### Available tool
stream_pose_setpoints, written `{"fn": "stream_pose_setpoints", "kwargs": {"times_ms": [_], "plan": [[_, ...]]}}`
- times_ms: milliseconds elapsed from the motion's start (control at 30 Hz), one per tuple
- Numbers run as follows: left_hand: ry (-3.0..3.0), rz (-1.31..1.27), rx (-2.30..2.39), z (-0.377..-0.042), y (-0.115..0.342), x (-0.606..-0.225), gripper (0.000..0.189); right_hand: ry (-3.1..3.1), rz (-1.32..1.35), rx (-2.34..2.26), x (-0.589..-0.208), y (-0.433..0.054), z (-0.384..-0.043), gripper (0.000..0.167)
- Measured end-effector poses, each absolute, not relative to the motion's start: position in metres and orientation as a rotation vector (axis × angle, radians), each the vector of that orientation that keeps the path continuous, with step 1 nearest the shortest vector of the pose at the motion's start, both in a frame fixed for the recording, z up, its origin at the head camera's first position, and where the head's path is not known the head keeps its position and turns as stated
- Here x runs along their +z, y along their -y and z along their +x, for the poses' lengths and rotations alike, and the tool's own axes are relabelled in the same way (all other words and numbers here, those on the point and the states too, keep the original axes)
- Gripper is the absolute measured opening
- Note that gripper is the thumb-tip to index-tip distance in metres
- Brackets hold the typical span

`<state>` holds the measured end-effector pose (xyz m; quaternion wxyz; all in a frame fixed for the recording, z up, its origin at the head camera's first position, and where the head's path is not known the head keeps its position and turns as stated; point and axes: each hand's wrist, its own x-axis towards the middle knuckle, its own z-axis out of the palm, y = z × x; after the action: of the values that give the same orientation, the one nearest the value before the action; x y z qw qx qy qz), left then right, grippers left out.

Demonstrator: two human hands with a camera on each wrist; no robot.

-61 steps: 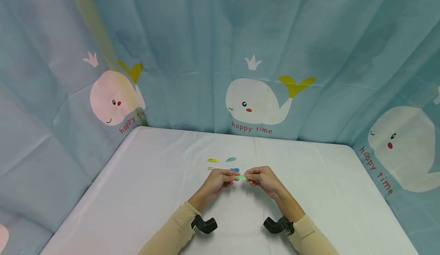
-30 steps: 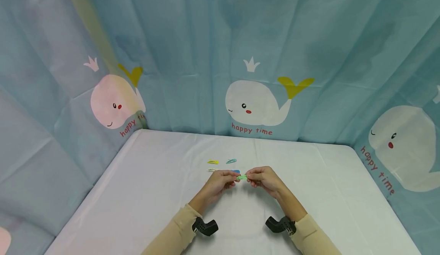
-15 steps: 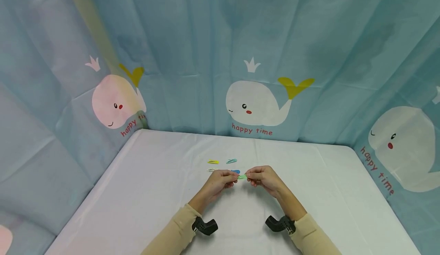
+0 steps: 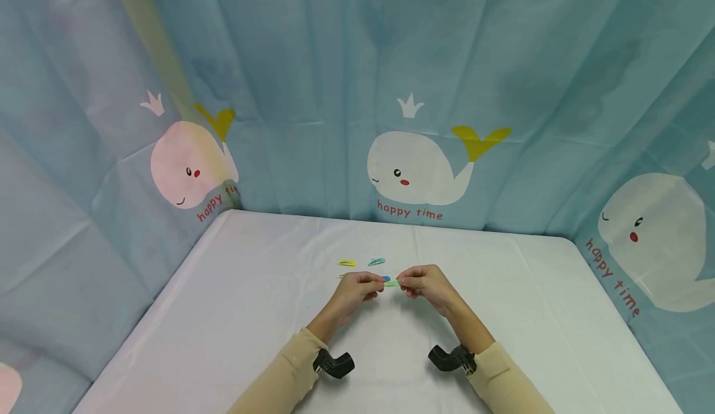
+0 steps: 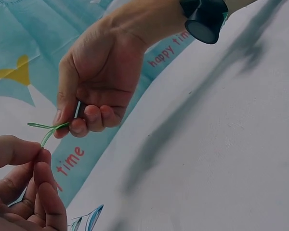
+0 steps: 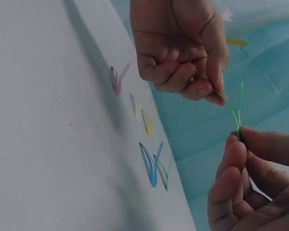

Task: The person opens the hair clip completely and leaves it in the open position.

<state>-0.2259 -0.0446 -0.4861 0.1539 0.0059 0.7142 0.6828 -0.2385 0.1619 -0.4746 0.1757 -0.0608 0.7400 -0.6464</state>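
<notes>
A green snap hair clip is held between both hands above the white table. My left hand pinches one of its prongs between thumb and fingertips. My right hand pinches the joined end. In the right wrist view the green clip is spread into a Y, its other prong free. Beyond the hands lie a yellow clip, a teal clip and a blue clip, partly covered. A white clip and a pink clip show in the right wrist view, both spread.
The white-covered table extends around the hands. A blue curtain printed with whales hangs along its back and sides. Black wrist cameras sit at both sleeves.
Both hands have risen slightly in the head view with the green clip still between them. The left hand now covers more of the white and blue clips. The yellow and teal clips stay put.
</notes>
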Motion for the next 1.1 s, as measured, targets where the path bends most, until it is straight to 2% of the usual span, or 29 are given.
{"fn": "stream_pose_setpoints", "kwargs": {"times_ms": [233,533,767,1100], "plan": [[-2.173,0.028,1.958,-0.233,0.042,-0.483,0.021,-2.108,-0.147,-1.854,-0.473,-0.159,-0.243,0.035],[-2.336,0.039,1.874,-0.236,0.041,-0.483,0.020,-2.148,-0.089,-1.876,-0.477,-0.154,-0.251,0.020],[-2.507,0.056,1.765,-0.235,0.040,-0.488,0.012,-2.207,-0.068,-1.825,-0.486,-0.150,-0.256,0.021],[-2.684,0.095,1.517,-0.236,0.038,-0.496,0.006,-2.303,0.047,-1.687,-0.496,-0.144,-0.261,0.014]]}}
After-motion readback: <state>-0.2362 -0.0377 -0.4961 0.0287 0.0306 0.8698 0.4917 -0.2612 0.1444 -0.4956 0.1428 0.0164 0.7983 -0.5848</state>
